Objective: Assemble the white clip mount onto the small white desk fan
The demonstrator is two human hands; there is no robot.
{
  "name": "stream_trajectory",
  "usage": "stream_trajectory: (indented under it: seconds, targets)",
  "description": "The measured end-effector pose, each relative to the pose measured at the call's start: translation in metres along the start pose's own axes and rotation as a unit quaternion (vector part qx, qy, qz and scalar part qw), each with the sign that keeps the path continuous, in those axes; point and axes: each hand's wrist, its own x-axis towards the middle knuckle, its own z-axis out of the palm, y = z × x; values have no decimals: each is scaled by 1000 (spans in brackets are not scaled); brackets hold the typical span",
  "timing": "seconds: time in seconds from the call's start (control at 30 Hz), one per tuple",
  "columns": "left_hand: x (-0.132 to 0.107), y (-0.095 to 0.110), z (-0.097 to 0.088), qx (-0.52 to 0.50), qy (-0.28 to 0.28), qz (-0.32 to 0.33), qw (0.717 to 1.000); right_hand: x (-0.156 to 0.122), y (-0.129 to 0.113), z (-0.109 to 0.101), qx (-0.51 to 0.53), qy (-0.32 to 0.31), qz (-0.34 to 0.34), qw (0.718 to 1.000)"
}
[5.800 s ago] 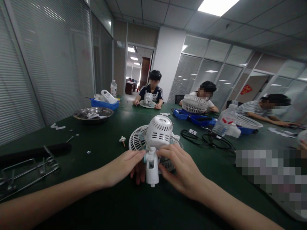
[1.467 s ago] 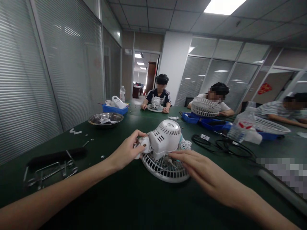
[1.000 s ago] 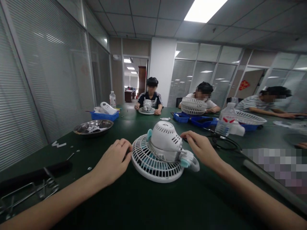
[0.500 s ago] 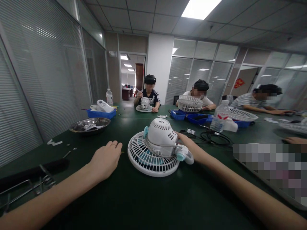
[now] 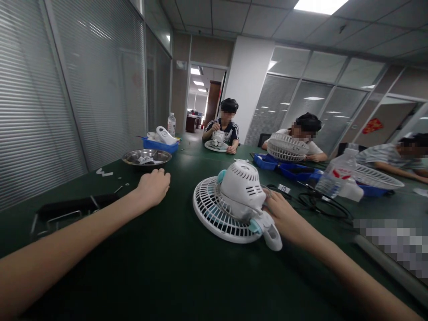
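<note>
A white fan lies face down on the green table, its round grille underneath and its motor housing pointing up. Pale blue knobs and a loop-shaped white part stick out from its sides. My right hand is against the right side of the housing, its fingers bent round it and partly hidden. Left of the fan, apart from it, my left hand is low over the table beside the metal bowl. Its fingers are curled down and together; what they hold, if anything, is hidden.
The metal bowl holds small pieces. Behind it stands a blue tray with white parts. A black object with metal rods lies at left. Black cable and a plastic bottle are at right. Several co-workers sit across.
My view has turned left and tilted, so things sit further right in it. My left hand has moved forward, nearer the metal bowl. My right hand stays at the fan, showing more of its fingers.
</note>
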Motion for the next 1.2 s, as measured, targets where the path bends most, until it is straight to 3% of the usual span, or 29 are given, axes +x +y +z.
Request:
stream_trajectory:
  seconds: [0.17, 0.3, 0.4, 0.5, 0.7, 0.87, 0.97, 1.07, 1.2]
  targets:
    - [0, 3, 1, -16, 7, 14, 1000, 3, 26, -9, 25, -51, -9, 998]
    - [1, 8, 0, -67, -36, 21, 997, 6, 40, -13, 31, -84, 5, 996]
    - [-2, 14, -3, -124, -70, 42, 989, 8, 49, -10, 8, -82, 26, 996]
    - [-8, 21, -8, -152, -68, 61, 984, 9, 58, -5, -28, -70, 47, 996]
    - [-16, 30, -14, -189, -89, 47, 977, 7, 63, 4, -84, -52, 78, 992]
    - [-23, 44, -14, -251, -32, 44, 967, 1, 60, 6, -104, -71, 78, 989]
    - [-22, 49, -7, -322, -45, 43, 945, 1, 60, 6, -124, -68, 77, 987]
    - [-13, 44, 4, -390, -62, 17, 919, 3, 63, 6, -149, -68, 78, 983]
    - [-2, 35, 16, -426, -8, -3, 905, 6, 64, 3, -176, -64, 84, 979]
